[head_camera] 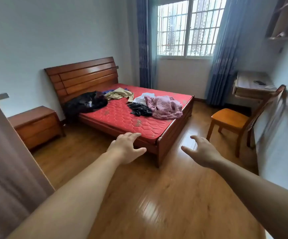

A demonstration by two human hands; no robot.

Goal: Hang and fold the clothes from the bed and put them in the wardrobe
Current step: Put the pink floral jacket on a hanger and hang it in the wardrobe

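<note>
Left hand and right hand empty, fingers spread; wardrobe edge-cropped, unclear.

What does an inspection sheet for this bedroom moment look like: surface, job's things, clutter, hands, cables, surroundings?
Surface: red mattress on a wooden bed frame, no bedding.
Job's things: loose clothes on the mattress: black garment by the headboard, beige garment, white garment, small black garment, pink garment. None folded or hung.
Clutter: a dark flat object on the desk.
Hands: left hand and right hand both open, held out toward the bed, holding nothing.
Cables: nothing seen.
Surroundings: nightstand, wooden chair, barred window, blue curtains, wood floor. Wardrobe not identifiable.
</note>
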